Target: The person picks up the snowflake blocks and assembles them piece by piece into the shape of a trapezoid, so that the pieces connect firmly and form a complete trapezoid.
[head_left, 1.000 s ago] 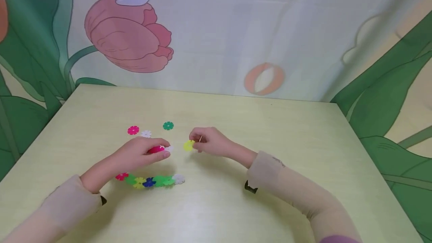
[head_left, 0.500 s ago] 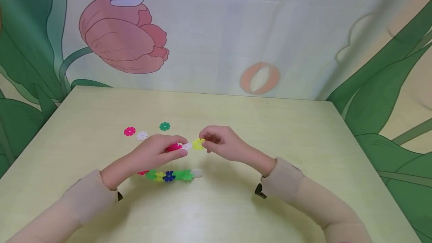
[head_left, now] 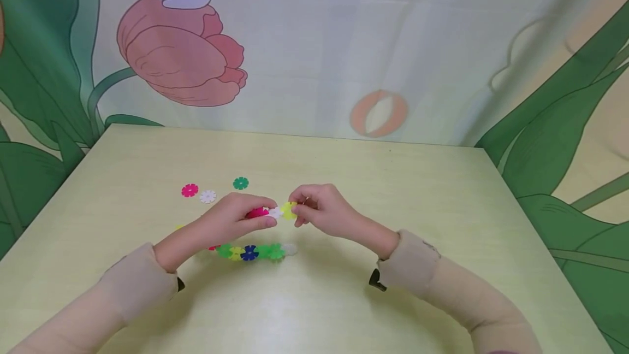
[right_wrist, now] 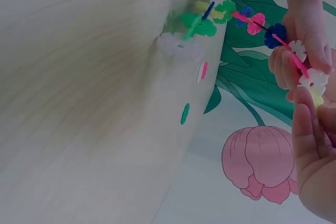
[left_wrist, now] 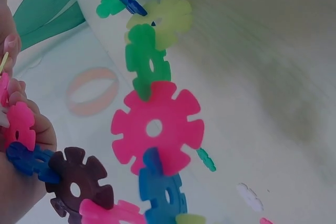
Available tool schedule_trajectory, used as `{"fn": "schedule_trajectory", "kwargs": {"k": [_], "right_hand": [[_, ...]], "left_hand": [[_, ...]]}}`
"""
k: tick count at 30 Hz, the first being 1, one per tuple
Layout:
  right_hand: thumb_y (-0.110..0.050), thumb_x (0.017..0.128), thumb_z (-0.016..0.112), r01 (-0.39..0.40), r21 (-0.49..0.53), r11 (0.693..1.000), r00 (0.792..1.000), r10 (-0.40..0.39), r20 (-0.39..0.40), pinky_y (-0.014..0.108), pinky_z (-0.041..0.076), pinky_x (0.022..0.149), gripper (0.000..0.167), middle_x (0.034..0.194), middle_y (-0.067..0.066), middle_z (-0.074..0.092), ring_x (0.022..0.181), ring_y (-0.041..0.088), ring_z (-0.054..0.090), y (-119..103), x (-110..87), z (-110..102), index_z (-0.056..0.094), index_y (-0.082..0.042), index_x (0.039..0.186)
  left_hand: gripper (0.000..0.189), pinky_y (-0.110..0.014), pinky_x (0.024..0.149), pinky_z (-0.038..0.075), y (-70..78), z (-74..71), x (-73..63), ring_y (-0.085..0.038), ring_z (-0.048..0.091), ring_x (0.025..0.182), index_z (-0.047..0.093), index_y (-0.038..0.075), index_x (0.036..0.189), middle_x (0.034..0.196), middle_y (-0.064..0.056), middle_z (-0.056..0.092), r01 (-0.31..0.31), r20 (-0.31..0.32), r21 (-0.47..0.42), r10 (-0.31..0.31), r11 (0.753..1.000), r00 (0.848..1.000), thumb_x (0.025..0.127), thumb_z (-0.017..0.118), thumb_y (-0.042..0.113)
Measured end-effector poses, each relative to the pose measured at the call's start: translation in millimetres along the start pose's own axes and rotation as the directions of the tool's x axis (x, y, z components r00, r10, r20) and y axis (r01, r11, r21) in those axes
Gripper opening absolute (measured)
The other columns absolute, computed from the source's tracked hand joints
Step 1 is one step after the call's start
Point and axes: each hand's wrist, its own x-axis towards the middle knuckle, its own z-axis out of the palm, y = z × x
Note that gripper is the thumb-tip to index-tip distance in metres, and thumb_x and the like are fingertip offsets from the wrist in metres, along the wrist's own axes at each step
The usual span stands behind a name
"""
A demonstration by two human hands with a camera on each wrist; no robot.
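My left hand (head_left: 228,217) pinches the end of a chain of slotted plastic flower discs, with a pink disc (head_left: 257,212) and a white disc (head_left: 274,212) showing between finger and thumb. My right hand (head_left: 326,209) pinches a yellow flower disc (head_left: 288,211) by its edge. Yellow and white discs meet edge to edge; how deep their slots sit is too small to tell. From the left hand the chain (left_wrist: 157,153) loops down and back in front of it. Its far end, a pale disc (right_wrist: 180,47), lies low over the table in the right wrist view.
Loose on the table (head_left: 393,195) behind the left hand lie a pink disc (head_left: 190,190), a white disc (head_left: 208,196) and a green disc (head_left: 241,183). A printed curtain (head_left: 304,42) hangs at the table's back edge.
Both hands have shifted right in the head view, the left hand more, carrying the chain. The gap between the white disc and the yellow disc has closed.
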Motion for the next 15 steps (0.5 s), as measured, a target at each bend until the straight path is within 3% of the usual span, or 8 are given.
{"fn": "schedule_trajectory", "kwargs": {"k": [3, 15], "right_hand": [[0.003, 0.083, 0.055, -0.024, 0.042, 0.999, 1.0, 0.024, -0.002, 0.035, 0.053, 0.058, 0.005, 0.076, 0.016, 0.06, 0.06, 0.024, 0.063, -0.2, 0.4, 1.1, 0.059, 0.004, 0.085], [0.004, 0.082, 0.055, -0.093, 0.088, 0.992, 0.996, 0.094, -0.003, 0.031, 0.052, 0.056, 0.004, 0.074, 0.02, 0.058, 0.058, 0.027, 0.062, -3.8, -0.7, 6.3, 0.059, 0.005, 0.083]], "left_hand": [[0.032, -0.02, 0.054, 0.041, -0.5, 0.3, 0.9, -0.006, 0.042, 0.055, 0.061, 0.012, 0.108, 0.06, 0.008, 0.049, -0.007, 0.002, -0.014, 0.007, 1.0, 1.0, 0.083, 0.06, 0.032], [0.031, -0.018, 0.052, 0.04, -1.1, 3.4, 0.7, -0.004, 0.044, 0.057, 0.063, 0.013, 0.102, 0.066, 0.008, 0.055, -0.038, 0.004, 0.009, 0.038, 0.999, 0.999, 0.081, 0.06, 0.036]]}}
